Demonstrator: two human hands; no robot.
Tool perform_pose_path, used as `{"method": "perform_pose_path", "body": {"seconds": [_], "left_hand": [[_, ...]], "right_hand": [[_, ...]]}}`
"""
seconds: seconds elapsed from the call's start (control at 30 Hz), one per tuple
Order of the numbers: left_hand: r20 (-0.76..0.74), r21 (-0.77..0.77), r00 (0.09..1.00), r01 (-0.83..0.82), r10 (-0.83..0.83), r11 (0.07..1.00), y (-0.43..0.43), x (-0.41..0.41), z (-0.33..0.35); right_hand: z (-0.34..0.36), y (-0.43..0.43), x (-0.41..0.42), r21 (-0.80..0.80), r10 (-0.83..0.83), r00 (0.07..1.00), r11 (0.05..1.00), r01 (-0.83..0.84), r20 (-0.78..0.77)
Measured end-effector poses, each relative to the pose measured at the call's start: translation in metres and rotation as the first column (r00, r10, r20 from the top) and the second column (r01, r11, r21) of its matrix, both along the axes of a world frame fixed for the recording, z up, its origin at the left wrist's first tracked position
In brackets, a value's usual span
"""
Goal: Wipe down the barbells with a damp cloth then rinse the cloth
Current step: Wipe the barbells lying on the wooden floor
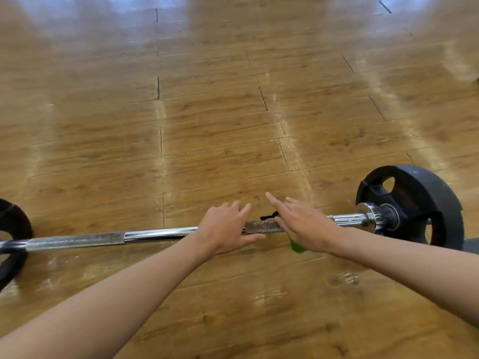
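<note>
A chrome barbell (155,235) lies across the wooden floor, with a black weight plate on its right end (420,203) and another on its left end (13,224). My left hand (225,226) rests on the knurled middle of the bar, fingers stretched forward over it and thumb along the near side. Just to the right, my right hand (303,224) presses a green cloth (298,246) onto the bar with its fingers straight and the index finger pointing ahead. Most of the cloth is hidden under the palm. A green end hangs below the bar and a dark tag sticks out behind it.
Glossy wooden floor (233,112) stretches ahead beyond the bar, with bright reflections on it. A dark mat edge (470,246) shows behind the right plate at the frame's right side.
</note>
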State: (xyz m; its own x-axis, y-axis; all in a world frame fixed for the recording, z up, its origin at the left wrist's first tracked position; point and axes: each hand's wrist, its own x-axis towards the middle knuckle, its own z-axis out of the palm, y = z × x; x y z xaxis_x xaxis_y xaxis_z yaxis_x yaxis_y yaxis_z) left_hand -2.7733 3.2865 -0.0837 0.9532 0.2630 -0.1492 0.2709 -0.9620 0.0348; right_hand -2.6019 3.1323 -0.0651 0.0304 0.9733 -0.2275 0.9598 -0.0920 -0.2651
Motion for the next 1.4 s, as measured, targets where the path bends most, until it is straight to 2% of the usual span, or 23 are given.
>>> {"method": "perform_pose_path", "body": {"seconds": [0.07, 0.13, 0.2, 0.33, 0.5, 0.57, 0.63, 0.73, 0.83, 0.9, 1.0, 1.1, 1.17, 1.2, 1.23, 1.3, 1.37, 1.4], "left_hand": [[-0.123, -0.105, 0.99, 0.053, -0.066, 0.993, -0.008, 0.018, 0.002], [-0.168, -0.144, 0.981, 0.069, -0.093, 0.987, -0.009, 0.023, 0.0], [-0.163, -0.146, 0.982, 0.069, -0.093, 0.987, -0.008, 0.022, 0.0], [-0.165, -0.131, 0.98, 0.088, -0.109, 0.987, -0.011, 0.022, -0.001], [-0.128, -0.119, 0.989, 0.065, -0.08, 0.991, -0.012, 0.02, -0.004], [-0.126, -0.129, 0.989, 0.055, -0.072, 0.99, -0.013, 0.021, -0.005], [-0.144, -0.131, 0.986, 0.062, -0.081, 0.989, -0.011, 0.022, -0.005], [-0.167, -0.12, 0.982, 0.069, -0.089, 0.99, -0.009, 0.022, -0.004], [-0.142, -0.12, 0.985, 0.081, -0.097, 0.99, -0.01, 0.022, -0.002], [-0.137, -0.128, 0.986, 0.074, -0.092, 0.989, -0.011, 0.021, -0.002], [-0.14, -0.105, 0.986, 0.08, -0.094, 0.991, -0.013, 0.02, 0.002], [-0.131, -0.106, 0.988, 0.072, -0.086, 0.992, -0.013, 0.019, 0.002], [-0.129, -0.1, 0.988, 0.073, -0.086, 0.992, -0.012, 0.02, 0.001], [-0.127, -0.107, 0.988, 0.072, -0.086, 0.992, -0.012, 0.02, 0.002], [-0.125, -0.116, 0.989, 0.069, -0.084, 0.991, -0.012, 0.021, 0.001], [-0.135, -0.115, 0.987, 0.074, -0.089, 0.991, -0.011, 0.022, 0.001], [-0.128, -0.104, 0.987, 0.083, -0.096, 0.991, -0.011, 0.022, 0.002], [-0.117, -0.108, 0.988, 0.086, -0.099, 0.99, -0.012, 0.02, 0.001]], "right_hand": [[-0.001, 0.006, -0.01, 0.024, -0.118, 0.988, 0.992, 0.121, -0.102], [-0.011, 0.004, -0.027, 0.189, -0.113, 0.994, 0.976, 0.109, 0.008], [-0.019, -0.01, -0.042, 0.24, -0.127, 0.988, 0.965, 0.102, 0.092], [-0.026, -0.037, -0.037, 0.341, -0.258, 0.955, 0.919, 0.198, 0.143], [-0.033, -0.003, -0.039, 0.346, -0.554, 0.804, 0.814, 0.467, 0.216], [-0.03, 0.02, -0.049, 0.363, -0.672, 0.726, 0.719, 0.593, 0.145], [-0.029, 0.04, -0.061, 0.375, -0.721, 0.691, 0.654, 0.657, 0.045], [-0.034, 0.038, -0.077, 0.451, -0.615, 0.788, 0.694, 0.561, -0.035], [-0.043, 0.002, -0.07, 0.507, -0.448, 0.893, 0.779, 0.368, 0.04], [-0.04, -0.014, -0.05, 0.516, -0.448, 0.891, 0.782, 0.349, 0.078], [-0.025, -0.017, -0.028, 0.43, -0.592, 0.79, 0.762, 0.484, 0.159], [-0.003, 0.013, -0.021, 0.115, -0.722, 0.668, 0.69, 0.715, 0.179], [0.001, 0.044, -0.024, -0.144, -0.738, 0.653, 0.637, 0.758, 0.174], [0.002, 0.053, -0.03, -0.194, -0.724, 0.672, 0.644, 0.74, 0.157], [0.001, 0.055, -0.038, -0.174, -0.693, 0.708, 0.686, 0.706, 0.14], [-0.009, 0.038, -0.051, 0.072, -0.636, 0.77, 0.771, 0.632, 0.053], [-0.022, 0.007, -0.051, 0.286, -0.565, 0.825, 0.789, 0.543, -0.006], [-0.028, -0.008, -0.045, 0.344, -0.557, 0.83, 0.776, 0.53, -0.022]]}}
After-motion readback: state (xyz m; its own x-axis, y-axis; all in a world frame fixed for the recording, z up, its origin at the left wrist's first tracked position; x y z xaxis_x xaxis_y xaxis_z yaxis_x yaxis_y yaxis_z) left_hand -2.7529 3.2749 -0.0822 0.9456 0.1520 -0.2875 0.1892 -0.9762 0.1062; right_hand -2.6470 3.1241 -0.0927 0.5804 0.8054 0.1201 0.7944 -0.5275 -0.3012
